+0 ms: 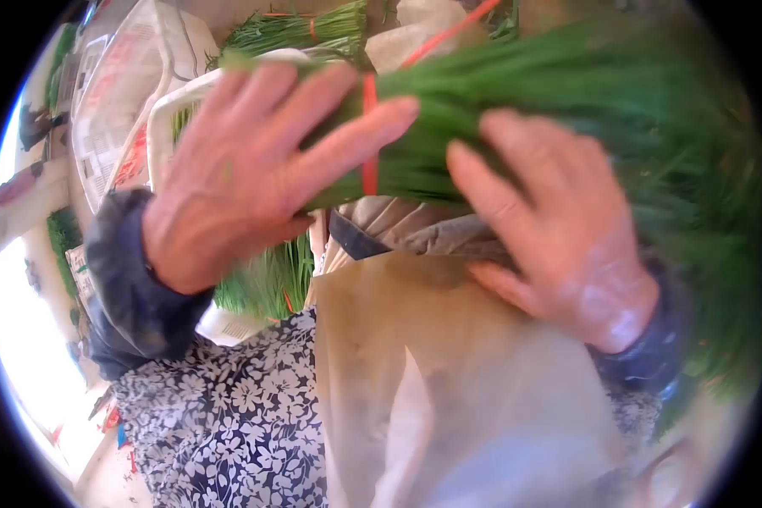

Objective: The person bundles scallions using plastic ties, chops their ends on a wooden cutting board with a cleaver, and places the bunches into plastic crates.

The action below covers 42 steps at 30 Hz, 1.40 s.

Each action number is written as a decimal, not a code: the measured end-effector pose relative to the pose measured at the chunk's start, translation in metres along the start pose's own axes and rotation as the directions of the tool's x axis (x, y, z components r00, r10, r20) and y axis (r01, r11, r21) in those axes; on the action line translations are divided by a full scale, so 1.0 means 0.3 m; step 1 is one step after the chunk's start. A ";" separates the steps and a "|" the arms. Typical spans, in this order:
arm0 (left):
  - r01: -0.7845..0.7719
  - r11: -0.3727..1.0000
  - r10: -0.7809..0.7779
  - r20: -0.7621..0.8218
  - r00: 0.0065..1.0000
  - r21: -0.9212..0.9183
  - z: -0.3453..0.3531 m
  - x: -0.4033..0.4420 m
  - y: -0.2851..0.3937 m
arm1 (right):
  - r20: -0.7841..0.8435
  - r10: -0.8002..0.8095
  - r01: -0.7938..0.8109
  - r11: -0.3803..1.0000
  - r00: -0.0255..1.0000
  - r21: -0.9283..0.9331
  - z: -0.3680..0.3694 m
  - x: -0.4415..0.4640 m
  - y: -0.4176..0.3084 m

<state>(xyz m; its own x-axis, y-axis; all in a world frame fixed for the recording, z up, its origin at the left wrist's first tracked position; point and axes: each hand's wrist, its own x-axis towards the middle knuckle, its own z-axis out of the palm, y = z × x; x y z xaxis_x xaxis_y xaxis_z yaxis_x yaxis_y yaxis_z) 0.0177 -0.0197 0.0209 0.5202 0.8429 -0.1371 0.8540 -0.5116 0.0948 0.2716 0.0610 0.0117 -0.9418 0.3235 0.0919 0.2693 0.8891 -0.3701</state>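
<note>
A thick bunch of green chives [423, 173], held by a red band [369, 135], lies across the view in front of my chest. My left hand [262, 152] grips its left end, with the fingers over the top and the thumb low on the near side. One of its fingers stretches across the red band. My right hand [559, 220] lies against the near side of the bunch, right of the band. Its fingers are apart, and its thumb hangs below the stems. Motion blurs the leafy end at the right.
A white basket [158, 140] stands behind my left hand, and more banded chives [339, 25] lie at the back. Another green bunch [267, 279] is below my left wrist. A tan apron [466, 339] and flowered cloth [237, 406] cover my lap. Printed white sacks [114, 102] stand at left.
</note>
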 end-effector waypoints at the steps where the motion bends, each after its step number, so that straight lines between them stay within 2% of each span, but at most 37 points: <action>1: 0.001 1.000 -0.001 -0.008 1.000 0.003 -0.019 0.007 0.003 | 0.012 0.013 -0.013 0.999 1.000 0.042 0.008 -0.005 0.010; 3: 0.197 0.921 -0.167 0.115 0.979 -0.336 -0.045 -0.001 0.008 | -0.010 0.032 -0.030 0.985 0.999 0.169 0.028 0.000 0.033; 4: 0.223 0.933 -0.208 0.083 0.975 -0.284 -0.057 0.006 0.012 | -0.030 0.042 -0.033 0.966 0.999 0.258 0.033 0.009 0.051; 5: 0.233 0.926 -0.217 0.086 0.972 -0.296 -0.060 0.026 0.007 | -0.015 0.035 -0.030 0.965 0.999 0.262 0.026 0.028 0.080; 7: 0.232 0.918 -0.274 -0.091 0.958 -0.322 -0.081 0.083 -0.028 | -0.261 0.012 0.071 0.950 0.965 0.305 -0.012 0.112 0.152; 9: 0.265 0.932 -0.295 -0.093 0.951 -0.246 -0.032 0.079 -0.076 | -0.315 0.038 0.072 0.941 0.948 0.331 -0.031 0.180 0.180; 10: 0.269 0.918 -0.284 -0.010 0.959 -0.293 0.015 0.065 -0.116 | -0.381 -0.023 0.133 0.955 0.924 0.266 -0.041 0.219 0.183; 11: 0.277 0.896 -0.269 0.072 0.960 -0.346 0.045 0.065 -0.138 | -0.377 -0.039 0.147 0.953 0.925 0.264 -0.033 0.248 0.186; 12: 0.277 0.898 -0.269 0.073 0.960 -0.341 0.066 0.056 -0.124 | -0.374 -0.054 0.162 0.952 0.926 0.262 -0.026 0.278 0.188; 13: 0.340 0.867 -0.295 0.174 0.940 -0.364 0.081 0.053 -0.113 | -0.379 -0.057 0.166 0.951 0.924 0.261 0.011 0.289 0.199; 14: 0.404 0.832 -0.317 0.273 0.908 -0.379 0.102 0.044 -0.101 | -0.156 0.051 0.007 0.936 0.986 0.351 0.067 0.293 0.210; 15: 0.408 0.832 -0.321 0.273 0.907 -0.375 0.133 0.022 -0.079 | 0.086 0.146 -0.169 0.900 0.986 0.403 0.116 0.291 0.211; 16: 0.354 0.880 -0.340 0.098 0.935 -0.318 0.171 -0.007 -0.039 | 0.091 0.138 -0.163 0.898 0.986 0.408 0.150 0.278 0.194; 17: 0.312 0.918 -0.340 -0.079 0.937 -0.244 0.212 -0.034 0.009 | 0.032 0.061 -0.068 0.926 0.998 0.371 0.179 0.246 0.168; 18: 0.325 0.920 -0.361 -0.155 0.919 -0.218 0.262 -0.072 0.038 | -0.026 -0.024 0.031 0.948 0.999 0.316 0.201 0.236 0.142; 19: 0.335 0.917 -0.372 -0.159 0.914 -0.217 0.263 -0.079 0.032 | -0.024 -0.037 0.043 0.948 0.999 0.314 0.220 0.235 0.130; 21: 0.320 0.919 -0.371 -0.230 0.899 -0.233 0.260 -0.092 0.042 | -0.202 0.085 0.001 0.920 0.976 0.391 0.241 0.221 0.112; 23: 0.300 0.923 -0.353 -0.221 0.909 -0.240 0.207 -0.108 0.058 | -0.206 0.107 -0.005 0.897 0.973 0.441 0.236 0.193 0.096; 25: 0.306 0.947 -0.320 -0.243 0.916 -0.095 0.143 -0.107 0.068 | -0.254 0.079 0.051 0.883 0.964 0.467 0.206 0.185 0.089; 26: 0.320 0.948 -0.316 -0.175 0.933 -0.008 0.133 -0.106 0.071 | -0.234 0.111 0.016 0.876 0.966 0.481 0.195 0.177 0.072; 29: 0.453 0.872 -0.446 0.081 0.892 -0.187 0.030 -0.057 0.054 | -0.225 0.130 -0.021 0.902 0.966 0.432 0.226 0.204 0.074; 31: 0.421 0.887 -0.422 0.037 0.906 -0.192 -0.023 -0.007 0.026 | -0.243 0.142 -0.020 0.897 0.960 0.442 0.198 0.228 0.065; 33: 0.203 0.864 -0.309 -0.166 0.936 -0.460 0.021 0.054 0.002 | -0.329 0.027 0.048 0.975 0.944 0.217 0.178 0.244 0.074; 34: 0.215 0.829 -0.314 -0.112 0.943 -0.517 0.102 0.067 0.007 | -0.293 -0.069 0.082 0.996 0.954 0.032 0.158 0.237 0.082; 35: 0.208 0.834 -0.305 -0.112 0.946 -0.510 0.134 0.064 0.012 | -0.302 -0.062 0.075 0.997 0.951 0.031 0.127 0.228 0.083; 37: 0.276 0.800 -0.332 -0.009 0.943 -0.532 0.168 0.038 0.024 | -0.022 0.003 -0.001 0.995 1.000 0.098 0.078 0.215 0.072; 38: 0.258 0.813 -0.335 -0.056 0.941 -0.522 0.142 0.036 0.036 | 0.061 -0.011 0.001 0.986 0.998 0.164 0.034 0.209 0.079; 39: 0.237 0.834 -0.312 -0.071 0.947 -0.499 0.107 0.042 0.051 | 0.064 -0.012 0.001 0.985 0.998 0.172 0.023 0.200 0.081; 40: 0.210 0.867 -0.294 -0.123 0.948 -0.453 0.105 0.039 0.070 | 0.045 -0.058 0.028 0.865 0.997 0.501 0.018 0.194 0.080; 41: 0.186 0.895 -0.274 -0.172 0.946 -0.405 0.102 0.034 0.089 | 0.013 -0.094 0.050 0.637 0.995 0.769 0.012 0.188 0.077; 42: 0.188 0.890 -0.308 -0.245 0.919 -0.415 0.099 0.030 0.107 | 0.006 -0.132 0.077 0.611 0.991 0.788 0.004 0.185 0.069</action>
<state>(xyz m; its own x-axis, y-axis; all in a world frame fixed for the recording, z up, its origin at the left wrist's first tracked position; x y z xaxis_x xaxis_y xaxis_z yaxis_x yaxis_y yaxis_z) 0.0502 -0.0334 -0.0067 0.2129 0.9732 0.0865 0.8539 -0.2283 0.4676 0.2246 0.0971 0.0081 -0.9703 0.2011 0.1344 -0.0664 0.3127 -0.9475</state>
